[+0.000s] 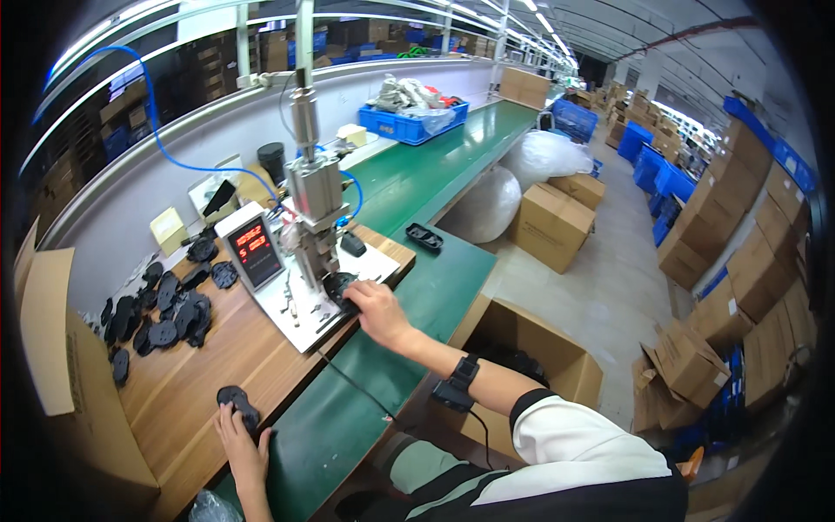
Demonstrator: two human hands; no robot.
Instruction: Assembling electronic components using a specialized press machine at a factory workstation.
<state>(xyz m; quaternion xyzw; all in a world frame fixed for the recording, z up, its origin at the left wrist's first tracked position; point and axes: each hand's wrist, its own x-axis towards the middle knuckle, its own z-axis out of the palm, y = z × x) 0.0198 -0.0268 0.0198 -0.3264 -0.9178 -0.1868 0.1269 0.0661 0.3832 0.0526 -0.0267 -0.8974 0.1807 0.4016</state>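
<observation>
My right hand [379, 315] reaches to the base of a metal pneumatic press [315, 187]. Its fingers are closed on a black plastic part [337, 285] that sits under the press head, and they hide some of it. Near the front edge of the wooden board, my left hand [240, 442] has its fingertips on another black part [237, 402], rounded at both ends, which lies on the wood. Beside the press stands a white control box [252, 248] with a lit red display. Loose black parts [178, 317] are heaped further left on the board.
An open cardboard box [83, 383] flanks the board on the left. On the green bench [461, 278] lies a small black tray-like piece [424, 237]; a blue crate [404, 123] stands farther back. Another open carton [574, 370] is beside my right arm. A cable [357, 383] crosses the bench.
</observation>
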